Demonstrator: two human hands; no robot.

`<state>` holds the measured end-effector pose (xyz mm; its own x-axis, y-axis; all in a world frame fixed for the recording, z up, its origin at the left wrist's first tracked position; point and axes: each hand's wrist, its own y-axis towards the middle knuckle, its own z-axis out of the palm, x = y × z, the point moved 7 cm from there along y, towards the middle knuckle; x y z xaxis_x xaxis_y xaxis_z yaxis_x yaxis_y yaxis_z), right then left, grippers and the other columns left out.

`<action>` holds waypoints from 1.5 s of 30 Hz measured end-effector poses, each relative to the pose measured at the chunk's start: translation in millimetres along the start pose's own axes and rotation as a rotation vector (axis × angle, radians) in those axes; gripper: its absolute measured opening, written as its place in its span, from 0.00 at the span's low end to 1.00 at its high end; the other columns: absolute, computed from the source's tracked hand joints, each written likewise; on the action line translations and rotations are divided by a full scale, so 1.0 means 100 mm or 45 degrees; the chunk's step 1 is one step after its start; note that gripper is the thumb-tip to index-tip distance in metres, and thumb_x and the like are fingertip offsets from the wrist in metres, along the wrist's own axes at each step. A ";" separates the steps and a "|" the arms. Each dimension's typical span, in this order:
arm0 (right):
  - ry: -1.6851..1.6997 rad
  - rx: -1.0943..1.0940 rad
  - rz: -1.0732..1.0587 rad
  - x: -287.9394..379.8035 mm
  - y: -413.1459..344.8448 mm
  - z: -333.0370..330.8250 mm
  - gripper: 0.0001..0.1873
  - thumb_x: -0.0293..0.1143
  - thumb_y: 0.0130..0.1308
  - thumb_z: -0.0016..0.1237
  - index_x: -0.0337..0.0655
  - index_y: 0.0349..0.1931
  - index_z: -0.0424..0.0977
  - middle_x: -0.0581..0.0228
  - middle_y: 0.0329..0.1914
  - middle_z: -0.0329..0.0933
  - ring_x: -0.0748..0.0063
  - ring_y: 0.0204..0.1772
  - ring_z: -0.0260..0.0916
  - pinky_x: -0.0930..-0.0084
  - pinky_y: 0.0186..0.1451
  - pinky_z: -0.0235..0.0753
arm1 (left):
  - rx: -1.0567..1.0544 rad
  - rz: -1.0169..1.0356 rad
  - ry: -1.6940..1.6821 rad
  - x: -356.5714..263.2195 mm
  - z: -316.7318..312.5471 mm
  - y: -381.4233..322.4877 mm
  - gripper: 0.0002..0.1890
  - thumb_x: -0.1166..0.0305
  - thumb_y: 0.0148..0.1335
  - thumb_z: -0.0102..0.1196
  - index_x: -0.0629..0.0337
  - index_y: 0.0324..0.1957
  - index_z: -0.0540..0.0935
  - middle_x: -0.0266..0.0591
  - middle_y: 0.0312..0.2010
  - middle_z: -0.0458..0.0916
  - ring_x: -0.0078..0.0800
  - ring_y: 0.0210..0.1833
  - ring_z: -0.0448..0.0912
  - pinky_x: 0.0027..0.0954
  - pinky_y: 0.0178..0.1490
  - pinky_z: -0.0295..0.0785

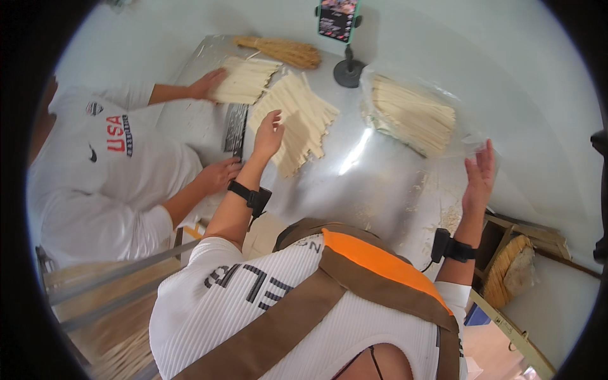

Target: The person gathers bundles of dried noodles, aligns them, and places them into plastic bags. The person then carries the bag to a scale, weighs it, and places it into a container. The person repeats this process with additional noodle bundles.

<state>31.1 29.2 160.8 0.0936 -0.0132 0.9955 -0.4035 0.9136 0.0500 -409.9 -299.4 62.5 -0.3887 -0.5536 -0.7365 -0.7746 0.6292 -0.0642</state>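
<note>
My left hand [270,135] is over the near-left part of a loose, fanned-out pile of pale flat strips [297,121], fingers slightly curled; whether it touches them is unclear. My right hand [479,178] is raised at the table's right side, fingers apart, beside the loose end of a clear plastic bag [468,145]. Whether a finger touches the film cannot be told. Inside that bag lies a stack of similar pale strips [413,111]. Left of the fanned pile, a co-worker's hand [208,85] rests at another bundle of strips [244,80].
The co-worker's other hand [221,175] holds the handle of a wide-bladed knife [236,126]. A straw whisk broom [285,51] and a phone [337,19] on a round-based stand [349,72] are at the back of the metal table [327,194]. Crumbs lie at right.
</note>
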 end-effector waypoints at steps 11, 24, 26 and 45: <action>0.124 -0.219 0.135 -0.10 -0.45 -0.33 0.29 0.26 0.71 0.43 0.45 0.72 0.54 0.55 0.75 0.49 0.58 0.74 0.51 0.64 0.69 0.60 | 0.124 -0.693 0.074 1.07 0.37 -0.64 0.43 0.69 0.57 0.50 0.63 0.72 0.45 0.68 0.59 0.70 0.56 0.62 0.71 0.41 0.63 0.66; 0.105 -0.452 0.251 -0.49 -0.89 -0.75 0.28 0.26 0.71 0.43 0.46 0.71 0.55 0.57 0.75 0.51 0.60 0.72 0.57 0.65 0.67 0.64 | 0.434 0.015 0.916 -0.30 0.29 0.55 0.29 0.53 0.62 0.52 0.58 0.61 0.71 0.53 0.55 0.77 0.49 0.62 0.71 0.44 0.64 0.67; 0.084 -0.475 0.272 -0.53 -0.94 -0.76 0.28 0.26 0.71 0.43 0.46 0.71 0.56 0.57 0.74 0.52 0.60 0.71 0.59 0.66 0.66 0.64 | 0.410 0.522 0.948 -0.59 0.54 0.78 0.32 0.48 0.63 0.50 0.57 0.64 0.68 0.51 0.59 0.73 0.46 0.67 0.66 0.47 0.68 0.61; 0.051 -0.567 0.264 -0.65 -1.15 -0.95 0.27 0.27 0.69 0.46 0.44 0.68 0.60 0.57 0.71 0.57 0.63 0.64 0.66 0.72 0.57 0.70 | 1.059 0.832 1.187 -0.09 0.59 0.41 0.58 0.63 0.17 0.80 0.54 0.60 0.65 0.44 0.55 0.68 0.43 0.62 0.65 0.46 0.73 0.50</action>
<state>158.4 -36.6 83.2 0.0906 0.1952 0.9766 0.0106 0.9803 -0.1970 -408.8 -236.4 27.2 -0.9950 0.0125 -0.0987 0.0608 0.8620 -0.5033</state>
